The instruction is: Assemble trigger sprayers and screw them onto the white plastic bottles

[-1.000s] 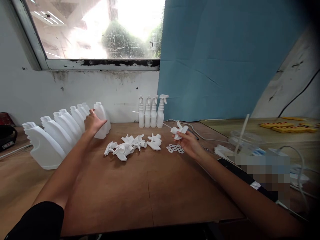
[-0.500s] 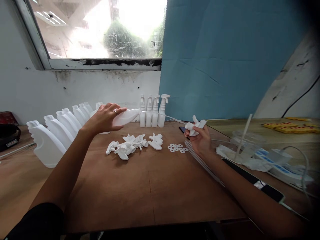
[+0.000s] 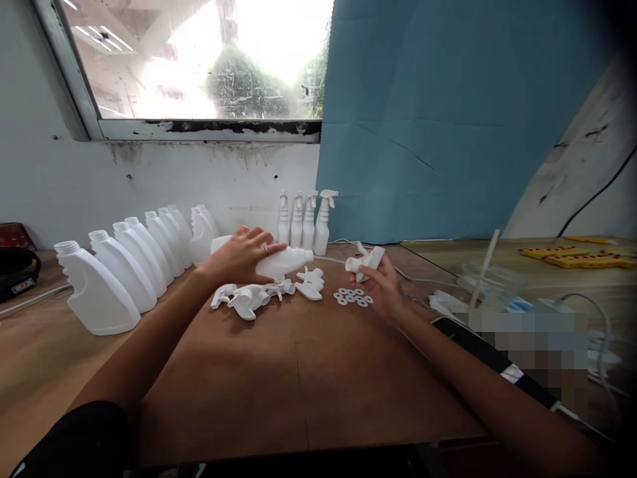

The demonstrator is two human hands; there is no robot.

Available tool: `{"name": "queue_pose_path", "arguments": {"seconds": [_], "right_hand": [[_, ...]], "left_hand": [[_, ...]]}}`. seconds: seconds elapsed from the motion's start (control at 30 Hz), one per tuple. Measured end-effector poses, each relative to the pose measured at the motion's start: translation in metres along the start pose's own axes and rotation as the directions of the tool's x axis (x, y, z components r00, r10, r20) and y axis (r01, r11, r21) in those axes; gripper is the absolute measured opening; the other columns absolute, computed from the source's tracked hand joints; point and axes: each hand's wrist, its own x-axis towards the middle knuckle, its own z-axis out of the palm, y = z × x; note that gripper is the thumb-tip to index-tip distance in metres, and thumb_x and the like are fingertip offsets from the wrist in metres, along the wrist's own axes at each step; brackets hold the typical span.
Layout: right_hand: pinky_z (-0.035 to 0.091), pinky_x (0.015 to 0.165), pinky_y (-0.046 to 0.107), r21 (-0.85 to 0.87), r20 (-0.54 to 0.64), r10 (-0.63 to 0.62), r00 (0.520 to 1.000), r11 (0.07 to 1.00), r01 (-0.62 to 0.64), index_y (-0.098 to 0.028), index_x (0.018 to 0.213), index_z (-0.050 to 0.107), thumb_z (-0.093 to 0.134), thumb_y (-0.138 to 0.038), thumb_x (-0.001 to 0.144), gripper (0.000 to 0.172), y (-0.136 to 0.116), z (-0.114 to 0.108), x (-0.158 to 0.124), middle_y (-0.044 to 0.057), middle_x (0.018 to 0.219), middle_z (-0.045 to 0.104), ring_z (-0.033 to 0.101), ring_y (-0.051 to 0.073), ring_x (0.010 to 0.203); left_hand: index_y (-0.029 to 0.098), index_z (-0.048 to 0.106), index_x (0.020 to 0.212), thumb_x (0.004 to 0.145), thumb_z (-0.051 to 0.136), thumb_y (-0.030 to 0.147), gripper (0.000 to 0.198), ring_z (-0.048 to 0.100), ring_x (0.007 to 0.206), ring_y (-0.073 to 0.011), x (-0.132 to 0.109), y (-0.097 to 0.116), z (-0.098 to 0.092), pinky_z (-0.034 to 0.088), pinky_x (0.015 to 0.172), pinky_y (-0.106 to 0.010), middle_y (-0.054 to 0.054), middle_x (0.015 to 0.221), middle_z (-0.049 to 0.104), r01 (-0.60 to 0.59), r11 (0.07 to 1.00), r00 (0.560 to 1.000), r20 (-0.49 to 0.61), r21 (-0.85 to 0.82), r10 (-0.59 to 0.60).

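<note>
My left hand is wrapped over a white bottle tilted onto its side, its neck pointing right. In my right hand is a white spray head, its collar facing left toward the bottle neck. A thin tube spans the gap from the spray head to the bottle's mouth. Under the bottle lies a pile of loose white spray heads. White ring washers lie on the table just below my right hand.
Open white bottles stand in a row at the left. Several bottles with spray heads stand at the back by the wall. A dark phone, a plastic cup and cables are at the right of the brown table.
My left hand has brought the bottle right and down, over the pile. My right hand has moved left with the spray head, so that bottle and spray head are closer together.
</note>
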Motion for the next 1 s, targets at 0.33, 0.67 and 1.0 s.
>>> {"name": "queue_pose_path", "arguments": {"seconds": [0.33,0.67,1.0], "right_hand": [[0.048,0.061,0.027,-0.188,0.19,0.127,0.974,0.978,-0.091,-0.026,0.105,0.048,0.08,-0.03,0.068,0.049,0.007,0.011,-0.021,0.002,0.104,0.066,0.061,0.016,0.072],[0.042,0.056,0.026,-0.321,0.172,0.04,0.984,0.947,0.018,-0.025,0.103,0.043,0.071,-0.04,0.08,0.04,0.022,0.01,-0.023,-0.005,0.069,0.062,0.054,0.014,0.056],[0.046,0.06,0.026,-0.325,0.196,0.036,0.98,0.945,0.031,-0.026,0.105,0.044,0.076,-0.036,0.075,0.044,0.023,0.01,-0.025,-0.001,0.088,0.063,0.057,0.014,0.066]], "left_hand": [[0.02,0.042,0.138,0.083,0.053,0.06,0.069,0.049,0.099,-0.0281,0.015,0.043,0.019,0.032,0.086,-0.041,-0.01,0.103,0.064,-0.176,0.984,0.984,0.024,0.001,0.176],[0.019,0.042,0.139,0.084,0.049,0.059,0.068,0.049,0.1,-0.0292,0.015,0.045,0.017,0.032,0.085,-0.042,-0.011,0.104,0.064,-0.224,0.974,0.974,-0.006,0.034,0.225],[0.019,0.044,0.137,0.083,0.051,0.06,0.068,0.05,0.097,-0.0293,0.015,0.044,0.018,0.032,0.083,-0.041,-0.011,0.103,0.064,-0.233,0.972,0.972,-0.002,0.036,0.234]]}}
